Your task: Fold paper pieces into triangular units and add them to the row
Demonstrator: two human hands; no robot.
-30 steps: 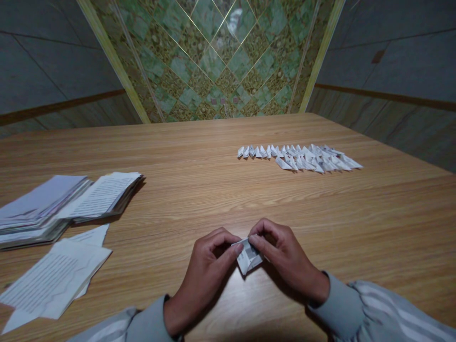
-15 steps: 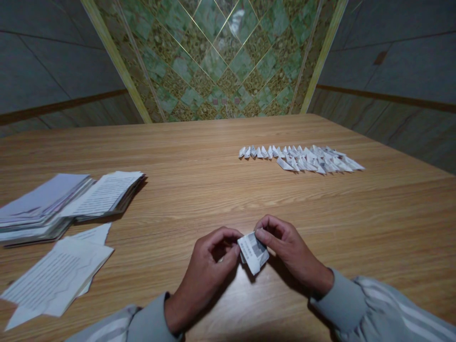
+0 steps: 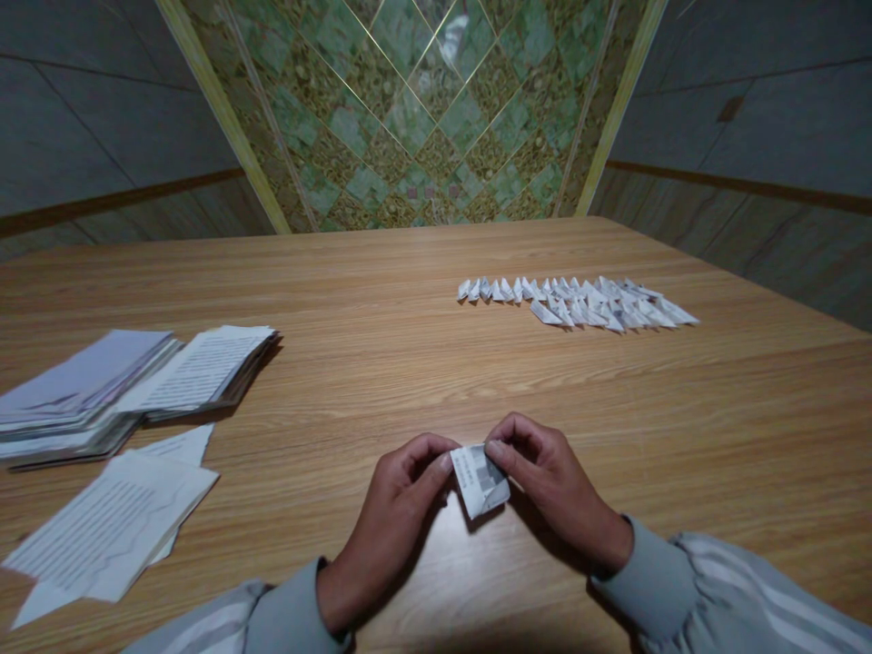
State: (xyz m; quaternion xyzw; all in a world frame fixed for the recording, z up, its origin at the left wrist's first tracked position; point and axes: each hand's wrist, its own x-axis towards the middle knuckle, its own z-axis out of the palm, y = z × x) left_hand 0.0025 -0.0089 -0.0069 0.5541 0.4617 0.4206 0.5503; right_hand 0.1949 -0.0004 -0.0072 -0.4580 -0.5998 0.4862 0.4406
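Observation:
A small folded piece of printed paper (image 3: 479,483), white with a grey patch, is held just above the table between my two hands. My left hand (image 3: 401,518) pinches its upper left corner between thumb and fingers. The upper right edge is gripped by my right hand (image 3: 545,477), thumb on top and fingers behind. A slanted fold shows at the paper's lower right. The fingers behind the paper are partly hidden.
Folded paper pieces (image 3: 579,302) stand in two rows at the back right of the wooden table (image 3: 354,363). Stacks of paper (image 3: 88,377) lie at the left, with loose torn sheets (image 3: 102,518) in front. A tiled wall (image 3: 422,109) rises behind.
The folded paper has turned slightly and its lower flap now lies closer against the rest. My left thumb has moved up to the paper's upper left corner; my right hand has barely moved.

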